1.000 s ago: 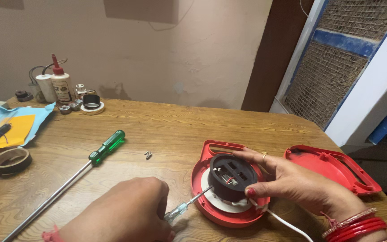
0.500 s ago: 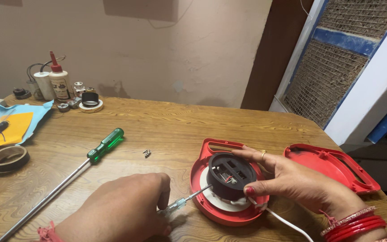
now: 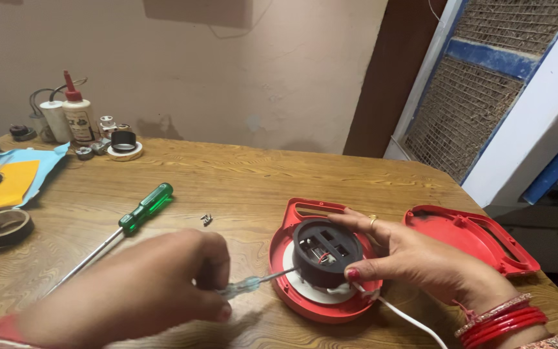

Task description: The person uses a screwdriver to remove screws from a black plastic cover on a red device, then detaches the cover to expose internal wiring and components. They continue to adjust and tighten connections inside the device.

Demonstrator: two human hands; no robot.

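My left hand (image 3: 156,284) grips a small screwdriver with a clear bluish handle (image 3: 243,285); its shaft points right, into the side of a black round socket block (image 3: 326,251). My right hand (image 3: 421,262) curls around that block from the right and holds it steady. The block sits on a white cable spool inside a red round case half (image 3: 292,284). A white cable (image 3: 408,318) runs out toward the lower right. The other red case half (image 3: 469,236) lies open just right of my right hand.
A long green-handled screwdriver (image 3: 144,208) lies at left of centre, small loose screws (image 3: 206,220) beside it. A tape roll (image 3: 2,227) and blue and yellow sheets (image 3: 8,178) lie far left. A glue bottle (image 3: 79,116) and small parts stand at the back left.
My left hand and the small screwdriver have shifted slightly; the tip stays at the black block. My right hand keeps its hold.
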